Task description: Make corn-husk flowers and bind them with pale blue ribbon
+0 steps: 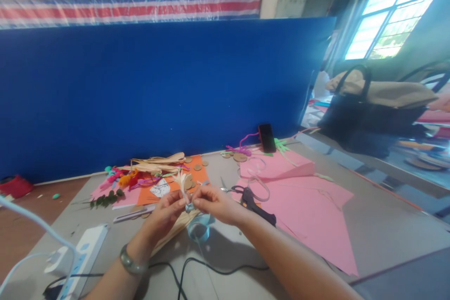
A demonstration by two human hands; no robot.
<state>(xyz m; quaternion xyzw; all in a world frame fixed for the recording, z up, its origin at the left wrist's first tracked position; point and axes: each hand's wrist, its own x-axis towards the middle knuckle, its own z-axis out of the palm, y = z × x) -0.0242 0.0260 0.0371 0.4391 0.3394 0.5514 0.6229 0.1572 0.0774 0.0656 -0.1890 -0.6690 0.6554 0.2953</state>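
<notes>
My left hand (166,213) and my right hand (214,204) meet over the middle of the grey table (369,229), fingers pinched together. Between them is a small bundle of pale straw strips (182,182) that sticks up above the fingertips. A light blue ribbon (198,229) is pinched at the same spot and hangs below in a loop. My left wrist wears a green bangle (131,262). More straw lies under my left hand.
Pink paper sheets (309,206) cover the right side. Scissors (235,190) and a black glue gun (256,206) lie beside my right hand. Orange paper (197,173), pipe cleaners (121,179), round wooden discs, a phone (266,138), a power strip (82,255) and black cables (197,267) surround me. A blue partition (158,89) stands behind.
</notes>
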